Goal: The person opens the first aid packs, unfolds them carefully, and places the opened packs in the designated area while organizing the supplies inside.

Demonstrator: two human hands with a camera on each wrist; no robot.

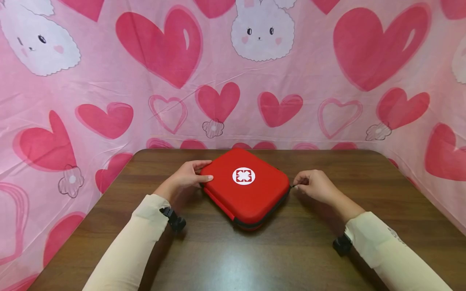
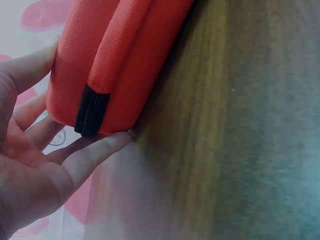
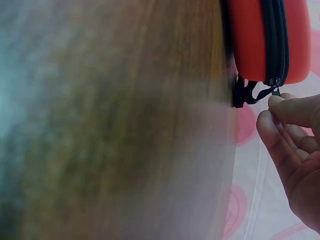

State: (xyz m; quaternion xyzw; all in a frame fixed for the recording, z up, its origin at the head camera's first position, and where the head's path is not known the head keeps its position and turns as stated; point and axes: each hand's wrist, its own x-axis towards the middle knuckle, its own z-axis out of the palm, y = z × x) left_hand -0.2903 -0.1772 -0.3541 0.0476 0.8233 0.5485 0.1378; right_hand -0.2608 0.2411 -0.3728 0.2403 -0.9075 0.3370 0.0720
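Observation:
A red first-aid case (image 1: 251,198) with a white round emblem (image 1: 243,176) lies turned cornerwise on the wooden table. At its left corner my left hand (image 1: 185,178) holds it, thumb on the top and fingers spread around the side and lower edge. The left wrist view shows one end of the black zipper (image 2: 92,111) there. On the opposite corner, thumb and forefinger of my right hand (image 1: 317,186) pinch the small zipper pull (image 3: 275,92). Beside the pull a black strap loop (image 3: 245,93) hangs from the case. The zipper teeth look closed along the visible right side.
The brown table (image 1: 225,258) reaches back to a pink cloth (image 1: 309,72) printed with hearts and rabbits, which also hangs at both sides. Dark wrist cameras sit on straps over both cream sleeves (image 1: 127,238).

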